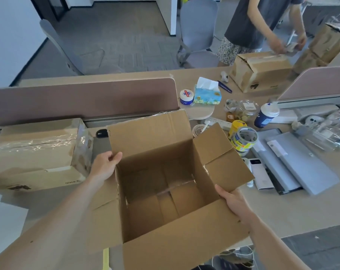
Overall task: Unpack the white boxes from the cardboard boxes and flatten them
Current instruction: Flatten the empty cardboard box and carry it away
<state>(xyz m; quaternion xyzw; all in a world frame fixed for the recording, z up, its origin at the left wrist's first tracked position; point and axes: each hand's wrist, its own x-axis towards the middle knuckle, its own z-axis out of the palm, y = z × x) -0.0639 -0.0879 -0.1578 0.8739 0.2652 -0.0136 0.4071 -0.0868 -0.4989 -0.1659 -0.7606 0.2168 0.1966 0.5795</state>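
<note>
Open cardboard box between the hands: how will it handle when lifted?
Probably light: the open box looks empty. Flaps likely flop, since they splay outward, unfastened. It may bow where the left hand and right hand grip.

matt brown cardboard box (165, 191); glossy clear tape on sealed box (38, 151)
</note>
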